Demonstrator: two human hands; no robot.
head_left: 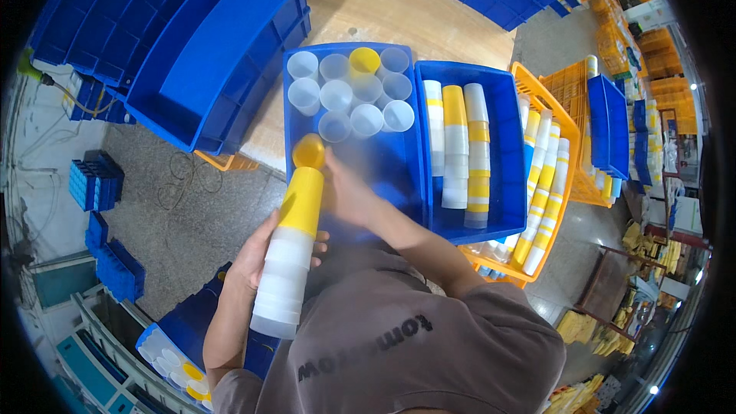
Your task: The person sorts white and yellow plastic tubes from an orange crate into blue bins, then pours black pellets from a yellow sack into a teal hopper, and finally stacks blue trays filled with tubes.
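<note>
In the head view, the left hand (257,257) is wrapped around a tall stack of nested cups (290,257), fingers curled round the back of it and fingertips showing at its right side. The stack leans slightly, white and translucent cups below, yellow ones above, its top reaching the near edge of the blue bin (406,172) in front of the person.

The right hand (345,192) is at the top of the stack, pinching a single yellow cup (309,151) just above it. The hand is blurred by motion, so I cannot tell exactly how the fingers sit on the cup, only that they are closed toward it.

In the far half of that bin stand loose cups (353,96), mouths up and packed close together: mostly translucent white, one yellow at the far edge. The near half of the bin floor is bare.

Touching its right side is a second blue bin (502,146) holding three lying stacks (456,146) of white and yellow cups. Further right, an orange crate (548,103) holds more lying stacks of the same colours.

To the left, an empty blue bin (222,46) sits tilted on other blue bins, partly over the edge of the wooden table (383,0). At the lower left, beside the person's left elbow, another blue tray (172,349) holds a few upright white and yellow cups.
</note>
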